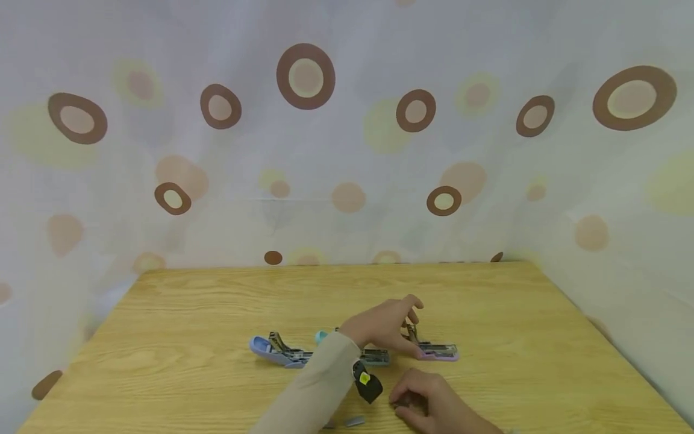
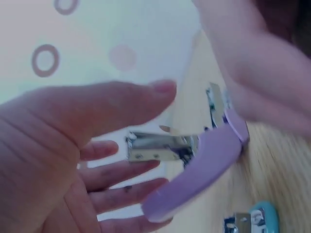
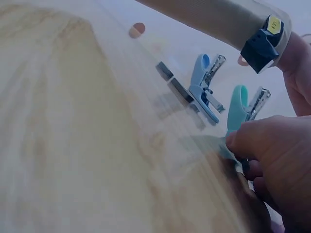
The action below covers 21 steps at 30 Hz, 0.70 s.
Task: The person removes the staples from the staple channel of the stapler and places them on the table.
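Note:
A purple stapler lies on the table with its top swung back and its metal magazine exposed. My left hand reaches across to it, fingers spread behind the raised handle and thumb apart from it in the left wrist view. Nearer the front edge, my right hand has its fingers curled, pinching a small dark strip at the fingertips, partly hidden. To the left lie an opened blue stapler and a teal stapler, the latter partly covered by the left arm in the head view.
Grey staple strips lie near the front table edge, beside the left sleeve. The wooden table meets a patterned curtain at the back and sides. A black wrist camera sits on the left wrist.

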Each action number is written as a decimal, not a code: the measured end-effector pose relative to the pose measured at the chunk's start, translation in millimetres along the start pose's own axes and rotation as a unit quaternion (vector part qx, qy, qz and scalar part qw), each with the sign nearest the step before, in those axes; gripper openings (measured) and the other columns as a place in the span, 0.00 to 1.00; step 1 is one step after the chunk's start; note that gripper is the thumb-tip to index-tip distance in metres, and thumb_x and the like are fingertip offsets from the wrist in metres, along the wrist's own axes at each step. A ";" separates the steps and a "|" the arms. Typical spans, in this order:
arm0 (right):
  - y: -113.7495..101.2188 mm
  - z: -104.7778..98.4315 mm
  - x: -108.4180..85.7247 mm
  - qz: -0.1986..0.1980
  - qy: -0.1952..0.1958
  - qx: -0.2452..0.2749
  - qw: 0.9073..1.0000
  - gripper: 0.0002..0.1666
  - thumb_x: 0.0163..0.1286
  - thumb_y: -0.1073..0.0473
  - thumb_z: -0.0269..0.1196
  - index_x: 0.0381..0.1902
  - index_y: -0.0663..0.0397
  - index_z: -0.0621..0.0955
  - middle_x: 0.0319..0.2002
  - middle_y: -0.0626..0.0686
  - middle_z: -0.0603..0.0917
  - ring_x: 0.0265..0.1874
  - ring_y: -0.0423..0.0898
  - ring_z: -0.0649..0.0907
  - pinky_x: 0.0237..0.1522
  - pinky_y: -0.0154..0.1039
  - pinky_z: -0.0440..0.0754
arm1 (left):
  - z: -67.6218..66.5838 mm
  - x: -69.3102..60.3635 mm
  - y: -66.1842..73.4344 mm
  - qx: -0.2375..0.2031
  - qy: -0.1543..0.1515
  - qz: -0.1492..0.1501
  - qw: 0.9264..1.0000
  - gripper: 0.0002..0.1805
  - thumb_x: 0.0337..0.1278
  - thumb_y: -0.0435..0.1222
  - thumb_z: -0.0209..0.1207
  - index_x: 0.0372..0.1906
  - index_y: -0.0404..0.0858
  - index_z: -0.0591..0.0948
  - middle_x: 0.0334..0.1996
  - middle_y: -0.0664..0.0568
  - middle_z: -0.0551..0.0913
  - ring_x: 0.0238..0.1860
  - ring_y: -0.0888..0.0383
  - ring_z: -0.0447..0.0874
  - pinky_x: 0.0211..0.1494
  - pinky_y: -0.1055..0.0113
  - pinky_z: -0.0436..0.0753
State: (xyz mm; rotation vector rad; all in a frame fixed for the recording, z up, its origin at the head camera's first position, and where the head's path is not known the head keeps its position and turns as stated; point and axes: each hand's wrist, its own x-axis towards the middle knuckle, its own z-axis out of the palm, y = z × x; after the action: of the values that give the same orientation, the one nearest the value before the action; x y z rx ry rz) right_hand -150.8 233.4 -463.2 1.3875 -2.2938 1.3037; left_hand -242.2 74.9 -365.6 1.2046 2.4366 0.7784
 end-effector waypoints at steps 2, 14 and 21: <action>-2.2 2.6 2.2 0.003 0.003 0.001 1.000 0.13 0.61 0.73 0.64 0.41 0.53 0.81 0.36 0.51 0.83 0.33 0.37 0.81 0.33 0.31 0.81 | -0.7 -3.4 2.5 -0.012 0.003 -0.004 1.000 0.40 0.54 0.43 0.68 0.69 0.42 0.62 0.58 0.47 0.77 0.54 0.58 0.79 0.52 0.71 0.78; -4.4 11.5 10.1 -0.001 -0.022 -0.011 1.000 0.13 0.61 0.70 0.64 0.40 0.48 0.81 0.38 0.46 0.82 0.38 0.36 0.78 0.40 0.32 0.78 | 7.0 -25.3 -1.5 0.114 0.089 -0.041 0.989 0.36 0.56 0.50 0.65 0.66 0.42 0.66 0.66 0.52 0.67 0.70 0.52 0.61 0.71 0.52 0.60; -8.5 7.0 10.8 0.003 -0.014 -0.001 1.000 0.12 0.61 0.71 0.64 0.39 0.50 0.80 0.37 0.47 0.81 0.36 0.37 0.79 0.39 0.32 0.78 | 3.4 -43.1 -12.2 0.111 0.135 -0.033 0.984 0.32 0.57 0.47 0.64 0.63 0.42 0.68 0.66 0.52 0.67 0.69 0.53 0.62 0.72 0.53 0.59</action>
State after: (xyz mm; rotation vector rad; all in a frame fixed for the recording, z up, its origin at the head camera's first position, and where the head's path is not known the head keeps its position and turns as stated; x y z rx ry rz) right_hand -148.3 219.7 -456.8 1.4079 -2.3181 1.2929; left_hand -222.5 35.4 -374.0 1.1500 2.8339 0.7055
